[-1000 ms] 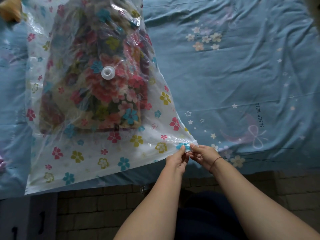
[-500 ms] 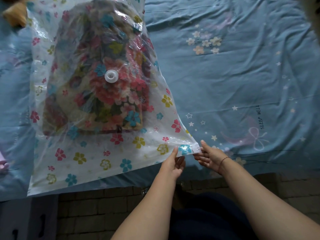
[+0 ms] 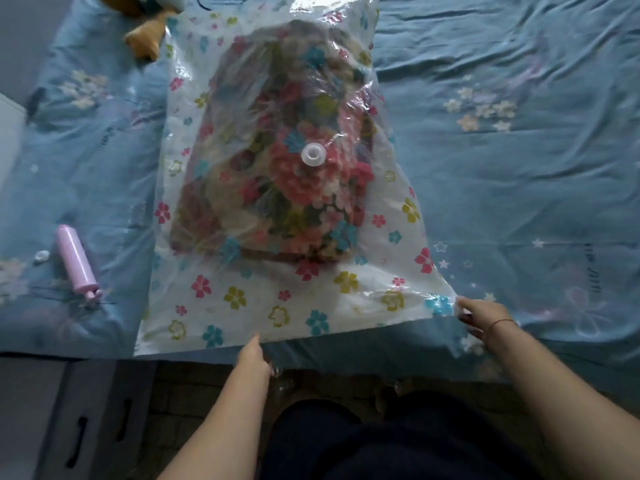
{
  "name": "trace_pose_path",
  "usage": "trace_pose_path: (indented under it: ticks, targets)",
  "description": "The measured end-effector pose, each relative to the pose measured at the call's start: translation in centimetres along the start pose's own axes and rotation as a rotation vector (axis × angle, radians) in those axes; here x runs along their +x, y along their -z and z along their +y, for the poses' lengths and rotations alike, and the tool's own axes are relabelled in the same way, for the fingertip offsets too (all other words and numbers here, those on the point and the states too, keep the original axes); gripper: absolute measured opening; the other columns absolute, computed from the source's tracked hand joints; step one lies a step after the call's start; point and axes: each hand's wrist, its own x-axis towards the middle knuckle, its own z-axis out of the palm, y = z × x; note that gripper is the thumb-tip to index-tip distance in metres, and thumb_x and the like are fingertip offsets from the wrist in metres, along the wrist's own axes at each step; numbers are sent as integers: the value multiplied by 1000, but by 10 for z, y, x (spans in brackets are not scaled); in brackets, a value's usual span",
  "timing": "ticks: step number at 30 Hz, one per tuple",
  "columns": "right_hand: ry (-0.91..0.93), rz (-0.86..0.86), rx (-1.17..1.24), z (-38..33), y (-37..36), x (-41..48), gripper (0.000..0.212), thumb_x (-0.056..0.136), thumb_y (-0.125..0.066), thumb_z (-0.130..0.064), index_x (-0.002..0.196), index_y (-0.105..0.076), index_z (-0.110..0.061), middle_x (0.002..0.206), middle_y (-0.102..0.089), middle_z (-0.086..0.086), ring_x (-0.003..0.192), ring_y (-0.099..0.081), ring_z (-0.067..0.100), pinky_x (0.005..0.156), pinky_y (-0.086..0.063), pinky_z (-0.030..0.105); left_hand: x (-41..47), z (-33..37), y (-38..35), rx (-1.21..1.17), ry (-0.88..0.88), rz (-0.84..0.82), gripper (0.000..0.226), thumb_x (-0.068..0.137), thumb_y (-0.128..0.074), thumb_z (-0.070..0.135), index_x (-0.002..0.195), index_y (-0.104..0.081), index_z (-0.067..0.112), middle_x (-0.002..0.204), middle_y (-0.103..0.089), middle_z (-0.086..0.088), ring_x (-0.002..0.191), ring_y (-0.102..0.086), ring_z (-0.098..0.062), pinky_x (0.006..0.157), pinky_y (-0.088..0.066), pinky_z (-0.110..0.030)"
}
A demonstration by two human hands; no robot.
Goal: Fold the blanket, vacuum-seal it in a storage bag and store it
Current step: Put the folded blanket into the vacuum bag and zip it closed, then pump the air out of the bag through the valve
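Note:
A clear storage bag (image 3: 242, 306) printed with coloured flowers lies on the bed, its open end toward me. Inside it sits the folded floral blanket (image 3: 277, 202), under a round white valve (image 3: 313, 154) on the bag's top face. My right hand (image 3: 481, 318) pinches the bag's near right corner. My left hand (image 3: 254, 355) pinches the bag's near edge around its middle, thumb on top and fingers underneath.
The bed carries a wrinkled blue sheet (image 3: 519, 185). A pink hand pump (image 3: 74, 261) and a small white cap (image 3: 41, 256) lie left of the bag. A yellow plush toy (image 3: 145, 39) sits at the far left. A grey box (image 3: 69, 410) stands on the floor at lower left.
My left hand has slid leftward along the bag's near edge, away from my right hand, which stays at the corner. The view has swung left, bringing the pump into sight.

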Motion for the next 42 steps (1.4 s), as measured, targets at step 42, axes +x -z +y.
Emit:
trace_pose_path:
  ticks: [42]
  targets:
    - [540, -465, -386, -32, -576, -249, 45, 86, -69, -38, 122, -52, -16, 109, -62, 2, 97, -62, 16, 89, -53, 33, 196, 375, 134, 2, -270, -334, 24, 90, -68, 30, 89, -60, 8, 73, -64, -6, 61, -55, -17, 53, -42, -25]
